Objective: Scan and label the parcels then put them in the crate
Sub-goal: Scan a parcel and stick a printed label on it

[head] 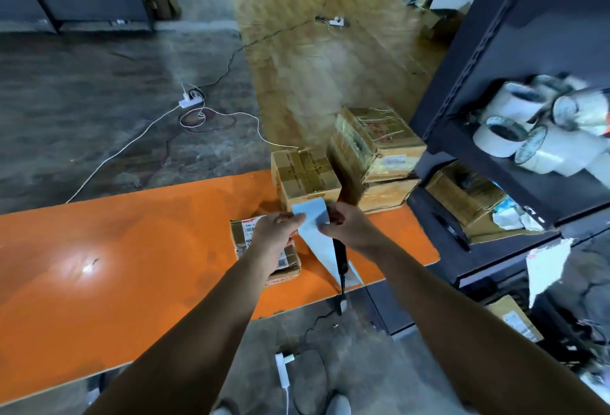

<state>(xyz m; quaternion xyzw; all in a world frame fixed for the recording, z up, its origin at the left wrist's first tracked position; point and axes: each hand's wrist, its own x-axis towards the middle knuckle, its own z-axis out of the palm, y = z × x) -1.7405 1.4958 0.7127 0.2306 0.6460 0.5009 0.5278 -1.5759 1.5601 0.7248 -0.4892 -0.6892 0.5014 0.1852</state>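
Hands (310, 226) (both) on label (313, 216)

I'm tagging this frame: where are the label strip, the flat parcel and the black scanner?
label strip (312, 216), head view, upper part between both hands
flat parcel (288, 264), head view, right edge
black scanner (340, 257), head view, handle

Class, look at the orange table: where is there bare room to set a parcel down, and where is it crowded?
Free: the wide stretch of orange table left of the flat parcel. Crowded: the right end, where the stacked boxes, the small box, the scanner and both hands with the blue label strip sit close together.
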